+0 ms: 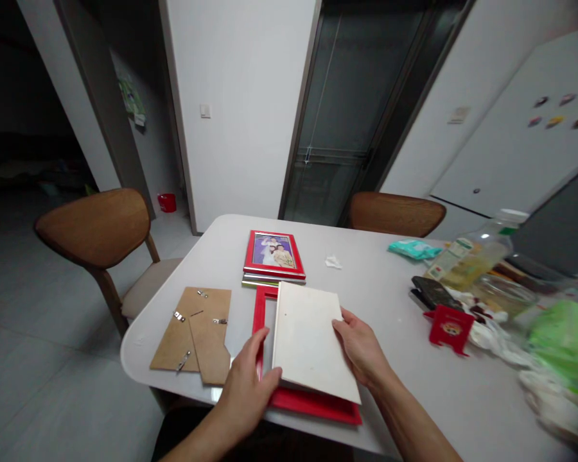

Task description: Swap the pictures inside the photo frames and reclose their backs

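Note:
A white rectangular board (311,337) lies tilted over a red picture frame (318,405) near the table's front edge. My right hand (361,346) grips the board's right edge, thumb on top. At the board's lower left corner is my left hand (250,382), its thumb and fingers spread apart around the frame's left side, touching the edge. Left of the frame lies a brown backing board (173,346) with metal clips and a stand flap. Behind, a red-framed photo (274,253) rests on top of other stacked frames.
On the right stand a plastic bottle (476,253), a black object (433,293), a red card-like stand (450,328), crumpled tissues and a green bag (566,346). A teal packet (414,249) lies at the back. Wooden chairs (96,228) flank the table (376,289).

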A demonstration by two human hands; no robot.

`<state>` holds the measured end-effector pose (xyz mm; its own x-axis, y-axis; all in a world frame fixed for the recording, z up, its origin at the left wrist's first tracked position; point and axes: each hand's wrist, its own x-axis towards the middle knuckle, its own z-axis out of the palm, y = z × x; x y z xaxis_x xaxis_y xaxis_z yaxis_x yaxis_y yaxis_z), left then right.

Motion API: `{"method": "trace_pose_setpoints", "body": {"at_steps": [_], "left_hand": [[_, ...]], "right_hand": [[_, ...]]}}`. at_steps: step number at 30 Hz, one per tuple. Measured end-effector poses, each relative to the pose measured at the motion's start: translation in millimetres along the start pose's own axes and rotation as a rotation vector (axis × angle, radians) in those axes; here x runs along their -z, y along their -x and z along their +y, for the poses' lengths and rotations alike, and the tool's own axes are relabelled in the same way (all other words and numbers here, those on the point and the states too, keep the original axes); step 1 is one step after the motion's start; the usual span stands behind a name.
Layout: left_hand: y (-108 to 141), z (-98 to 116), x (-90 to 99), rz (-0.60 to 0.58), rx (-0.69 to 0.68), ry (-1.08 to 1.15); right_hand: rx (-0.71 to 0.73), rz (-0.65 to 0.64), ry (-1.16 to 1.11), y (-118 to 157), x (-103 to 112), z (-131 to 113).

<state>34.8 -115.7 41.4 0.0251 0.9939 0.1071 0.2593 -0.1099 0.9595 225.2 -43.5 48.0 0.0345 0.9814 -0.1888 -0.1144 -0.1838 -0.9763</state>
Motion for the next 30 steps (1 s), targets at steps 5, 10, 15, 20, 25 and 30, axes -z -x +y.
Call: {"method": "trace_pose_setpoints", "body": {"at_steps": [5, 10, 15, 20, 25, 30], "left_hand": [[9.9, -11.6, -7.1, -0.128, -0.182, -0.371], [11.0, -17.6, -6.7, -0.178, -0.28, -0.494], [11.5, -19.9, -3.7, -0.208, -0.323, -0.555], [11.6, -17.7, -0.5, -0.272, -0.343, -0.607], [11.8, -11.0, 1.2, -0.317, -0.335, -0.665], [11.1, -4.6, 0.8, -0.329, -0.328, -0.727]], "right_hand": [[0.075, 0.037, 0.282, -8.4, -0.9, 16.4], [0.127, 0.036, 0.287, -11.2, -8.5, 18.6], [0.083, 0.033, 0.264, -14.1, -12.4, 17.4], [0.191, 0.026, 0.449, -16.6, -19.5, 17.3], [0.294, 0.141, 0.921, -15.0, -25.7, 12.6], [0.334, 0.252, 1.349, -8.2, -26.1, 17.7]]}}
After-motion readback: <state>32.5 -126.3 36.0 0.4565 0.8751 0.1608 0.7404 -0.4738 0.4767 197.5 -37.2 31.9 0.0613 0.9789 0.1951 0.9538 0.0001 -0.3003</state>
